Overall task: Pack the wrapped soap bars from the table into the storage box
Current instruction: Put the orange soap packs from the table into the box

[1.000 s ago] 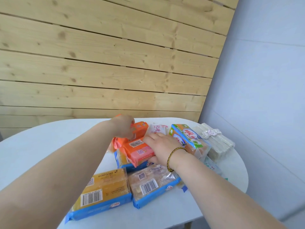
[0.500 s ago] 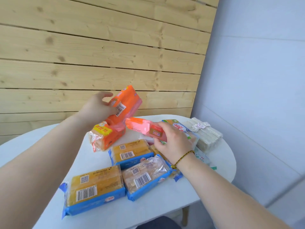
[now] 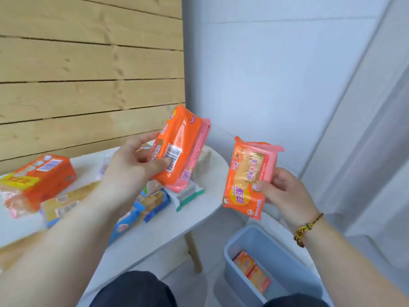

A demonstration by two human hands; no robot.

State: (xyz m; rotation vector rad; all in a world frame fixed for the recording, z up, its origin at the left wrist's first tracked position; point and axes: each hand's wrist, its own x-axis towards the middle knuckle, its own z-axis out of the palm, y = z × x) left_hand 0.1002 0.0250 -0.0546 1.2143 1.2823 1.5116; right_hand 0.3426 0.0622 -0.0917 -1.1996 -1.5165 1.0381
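My left hand (image 3: 130,171) grips an orange and pink wrapped soap bar (image 3: 183,147), held upright above the right end of the white table (image 3: 168,227). My right hand (image 3: 285,193) holds a second orange and pink soap bar (image 3: 250,176) in the air past the table's edge, above the pale blue storage box (image 3: 274,247) on the floor. Two orange bars (image 3: 252,271) lie inside the box. Several more wrapped bars stay on the table: a large orange pack (image 3: 39,176), yellow and blue packs (image 3: 66,202), and a white and green one (image 3: 188,193).
A wooden plank wall (image 3: 88,74) backs the table, and a grey-white wall (image 3: 276,74) stands to the right. One wooden table leg (image 3: 193,251) rises beside the box. My dark-trousered knees (image 3: 135,291) show at the bottom.
Both hands lifted an orange soap bar off the pile and swung right. The view turned right and down, bringing the storage box on the floor into sight.
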